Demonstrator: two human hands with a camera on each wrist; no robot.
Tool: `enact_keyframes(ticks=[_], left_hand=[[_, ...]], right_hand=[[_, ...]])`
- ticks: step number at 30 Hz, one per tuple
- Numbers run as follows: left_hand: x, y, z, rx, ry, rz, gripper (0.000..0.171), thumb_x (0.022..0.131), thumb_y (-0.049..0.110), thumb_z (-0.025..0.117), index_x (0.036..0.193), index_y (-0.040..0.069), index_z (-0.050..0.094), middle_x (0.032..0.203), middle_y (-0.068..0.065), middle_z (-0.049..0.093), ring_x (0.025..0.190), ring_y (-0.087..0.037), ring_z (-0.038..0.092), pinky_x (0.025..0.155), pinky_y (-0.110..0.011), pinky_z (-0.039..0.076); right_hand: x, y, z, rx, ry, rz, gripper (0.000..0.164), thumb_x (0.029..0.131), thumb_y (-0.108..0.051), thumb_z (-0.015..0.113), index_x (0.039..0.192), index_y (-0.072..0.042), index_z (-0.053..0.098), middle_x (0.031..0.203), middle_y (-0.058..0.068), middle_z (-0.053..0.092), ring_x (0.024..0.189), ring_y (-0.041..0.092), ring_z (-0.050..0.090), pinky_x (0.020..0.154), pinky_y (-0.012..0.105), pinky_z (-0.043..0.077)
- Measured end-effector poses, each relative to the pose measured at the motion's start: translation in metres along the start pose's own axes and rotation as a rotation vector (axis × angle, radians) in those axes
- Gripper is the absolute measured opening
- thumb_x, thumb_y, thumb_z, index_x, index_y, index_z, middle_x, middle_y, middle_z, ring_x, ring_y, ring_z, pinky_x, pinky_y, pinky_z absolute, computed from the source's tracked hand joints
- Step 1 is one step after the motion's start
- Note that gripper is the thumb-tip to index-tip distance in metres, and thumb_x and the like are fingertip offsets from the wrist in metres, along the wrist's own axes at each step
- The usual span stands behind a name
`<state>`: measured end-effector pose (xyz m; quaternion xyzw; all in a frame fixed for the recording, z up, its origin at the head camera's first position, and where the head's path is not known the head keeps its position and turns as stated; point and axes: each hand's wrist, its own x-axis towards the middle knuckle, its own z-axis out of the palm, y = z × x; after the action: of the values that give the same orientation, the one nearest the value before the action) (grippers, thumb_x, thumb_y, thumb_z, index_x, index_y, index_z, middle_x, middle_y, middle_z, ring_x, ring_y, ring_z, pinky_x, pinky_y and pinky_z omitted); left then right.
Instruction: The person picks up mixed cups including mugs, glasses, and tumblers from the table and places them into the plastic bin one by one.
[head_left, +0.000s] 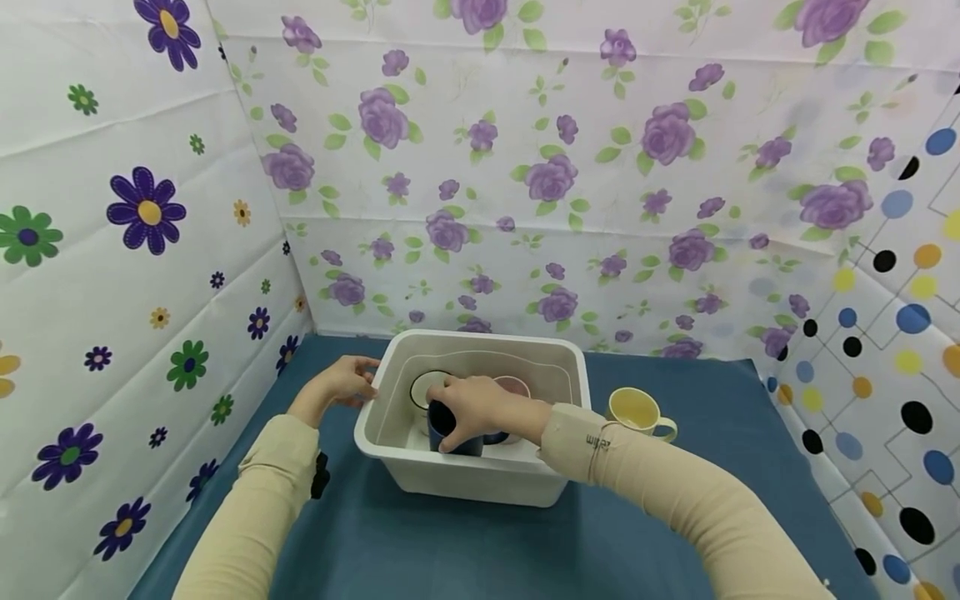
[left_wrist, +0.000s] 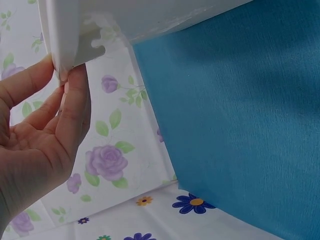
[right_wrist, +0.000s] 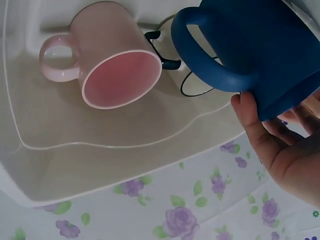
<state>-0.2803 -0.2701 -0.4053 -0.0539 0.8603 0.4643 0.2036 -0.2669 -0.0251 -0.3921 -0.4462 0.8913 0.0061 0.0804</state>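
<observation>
My right hand [head_left: 480, 406] grips a dark blue mug [right_wrist: 265, 45] near its rim, thumb on one side and fingers on the other. The mug is inside the white plastic tub [head_left: 480, 482], toward its near wall. A pink mug [right_wrist: 110, 55] and a white mug with a dark rim [head_left: 427, 390] stand in the tub beside it. The white mug is partly hidden by the blue one and by my hand. At the tub's left end, my left hand [left_wrist: 47, 117] pinches the rim between thumb and fingers.
A yellow mug [head_left: 636, 410] with a white handle stands on the blue tablecloth [head_left: 720, 417], just right of the tub. Flower-printed sheets [head_left: 450, 183] rise behind and to the left, and a dotted sheet [head_left: 900, 350] hangs on the right.
</observation>
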Motion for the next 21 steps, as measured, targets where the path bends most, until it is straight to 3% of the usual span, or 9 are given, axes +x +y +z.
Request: enact_keyframes(ticks=[10,21], left_hand=[[0.000,0.002,-0.002,0.019,0.007,-0.010,0.065,0.085,-0.007,0.059,0.143,-0.008,0.030,0.087,-0.006,0.049,0.088,-0.019,0.057,0.076,-0.037,0.058],[0.000,0.003,0.000,0.041,0.001,-0.002,0.064,0.085,-0.007,0.059,0.142,-0.009,0.030,0.093,-0.010,0.054,0.090,-0.022,0.060,0.077,-0.039,0.057]], right_hand=[[0.021,0.003,0.008,-0.037,-0.018,-0.051,0.068,0.076,-0.056,0.070,0.133,-0.024,0.049,0.115,0.001,0.056,0.085,0.016,0.059,0.070,0.028,0.051],[0.045,0.008,0.025,-0.089,-0.059,-0.095,0.073,0.078,-0.059,0.066,0.139,-0.023,0.045,0.125,0.001,0.053,0.101,0.016,0.059,0.084,0.031,0.052]])
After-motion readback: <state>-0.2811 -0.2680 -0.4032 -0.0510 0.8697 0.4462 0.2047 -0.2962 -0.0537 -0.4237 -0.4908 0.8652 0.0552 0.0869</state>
